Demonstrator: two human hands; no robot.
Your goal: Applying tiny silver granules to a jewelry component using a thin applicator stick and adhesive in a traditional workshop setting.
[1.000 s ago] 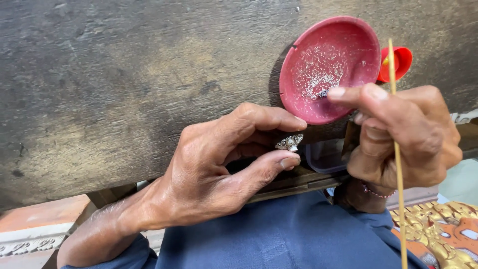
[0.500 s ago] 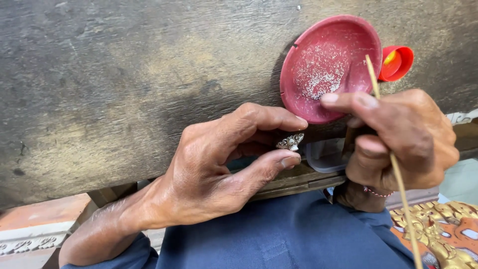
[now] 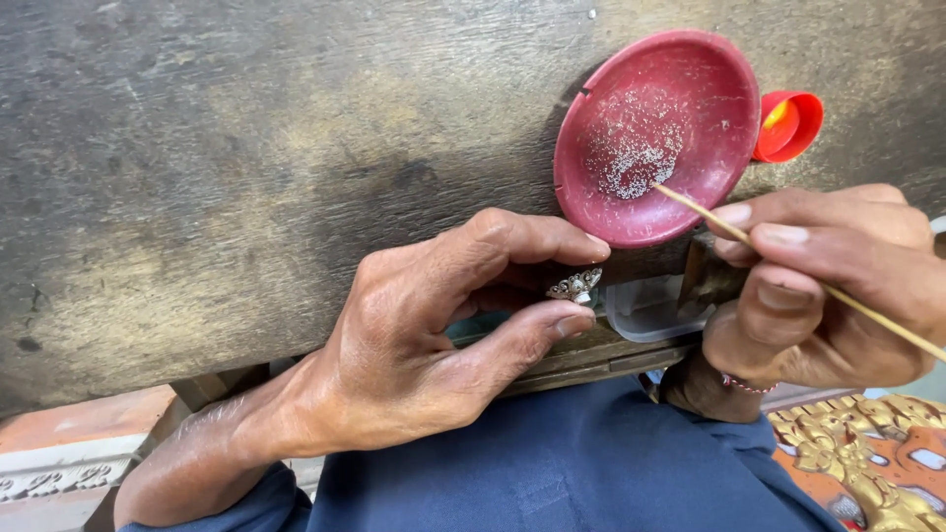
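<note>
Now your left hand (image 3: 414, 335) pinches a small silver ornament (image 3: 575, 287) between thumb and forefinger at the table edge (image 3: 246, 197). Your right hand (image 3: 828, 286) grips a thin stick (image 3: 788, 271), its tip in the red dish (image 3: 655, 133) of pale grains (image 3: 636, 163); a red cap (image 3: 788, 125) sits just beside it.

We see a worn, dark wooden worktop (image 3: 246, 177) filling most of the view under even daylight, with a carved pale stone ledge (image 3: 59, 478) below at the lower left edge.
</note>
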